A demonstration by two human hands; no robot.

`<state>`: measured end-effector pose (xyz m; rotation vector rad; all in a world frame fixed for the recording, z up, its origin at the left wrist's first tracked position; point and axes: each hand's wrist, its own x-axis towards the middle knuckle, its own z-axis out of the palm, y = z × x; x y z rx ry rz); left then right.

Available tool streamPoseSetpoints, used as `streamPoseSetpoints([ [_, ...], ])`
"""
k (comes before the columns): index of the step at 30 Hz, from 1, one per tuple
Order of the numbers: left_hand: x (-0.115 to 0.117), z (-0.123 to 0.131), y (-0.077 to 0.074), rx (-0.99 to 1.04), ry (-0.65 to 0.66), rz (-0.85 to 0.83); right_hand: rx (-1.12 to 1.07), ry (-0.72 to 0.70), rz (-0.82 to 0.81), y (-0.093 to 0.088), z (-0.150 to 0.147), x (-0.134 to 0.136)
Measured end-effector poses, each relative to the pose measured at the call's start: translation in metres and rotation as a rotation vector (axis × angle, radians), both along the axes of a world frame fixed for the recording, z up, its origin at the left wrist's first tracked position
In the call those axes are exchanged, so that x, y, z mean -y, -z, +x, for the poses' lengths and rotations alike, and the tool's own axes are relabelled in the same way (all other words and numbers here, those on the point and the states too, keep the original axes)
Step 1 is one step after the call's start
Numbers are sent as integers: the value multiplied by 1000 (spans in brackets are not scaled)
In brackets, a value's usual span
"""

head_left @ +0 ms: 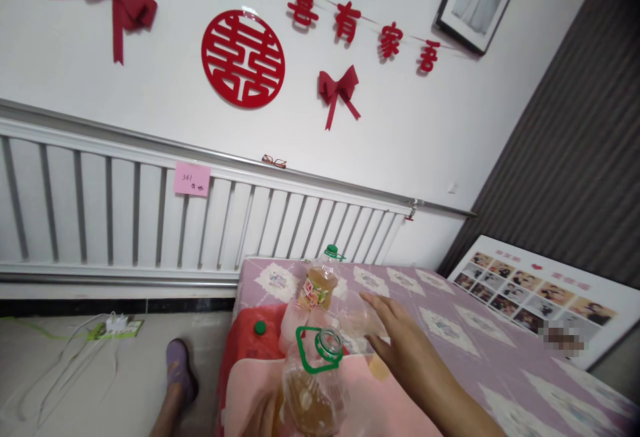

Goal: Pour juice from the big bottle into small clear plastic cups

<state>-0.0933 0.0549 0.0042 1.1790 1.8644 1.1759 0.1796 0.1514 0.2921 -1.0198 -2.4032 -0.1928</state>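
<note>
A large clear bottle [315, 384] with amber liquid stands at the front, its mouth uncapped and a green carry handle around the neck. My left hand [263, 417] is at the bottom edge against the bottle's left side, mostly hidden and blurred. My right hand [400, 334] reaches in from the right, fingers and thumb closed around a clear plastic cup [356, 316]. More clear cups [294, 325] stand just behind the bottle's neck. A second bottle [323, 284], green-capped and labelled, stands farther back. A loose green cap [260, 327] lies on red plastic [245, 344] to the left.
A pink mat [360, 387] lies on the purple patterned cloth [450, 330]. A radiator [200, 224] runs along the wall, with glasses [274, 161] on its rail. On the floor are a power strip with cables [117, 324] and a shod foot [180, 370]. A photo board [540, 297] leans at right.
</note>
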Motion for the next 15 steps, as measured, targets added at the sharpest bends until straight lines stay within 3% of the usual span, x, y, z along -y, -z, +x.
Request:
streamPoseSetpoints([
  [5, -5, -20, 1, 32, -52, -37, 24, -25, 48, 3, -1, -2],
  [12, 31, -22, 15, 52, -167, -88, 38, -31, 55, 4, 0, -1],
  [15, 30, -40, 16, 46, -205, -87, 56, -6, 42, 5, -1, 0],
])
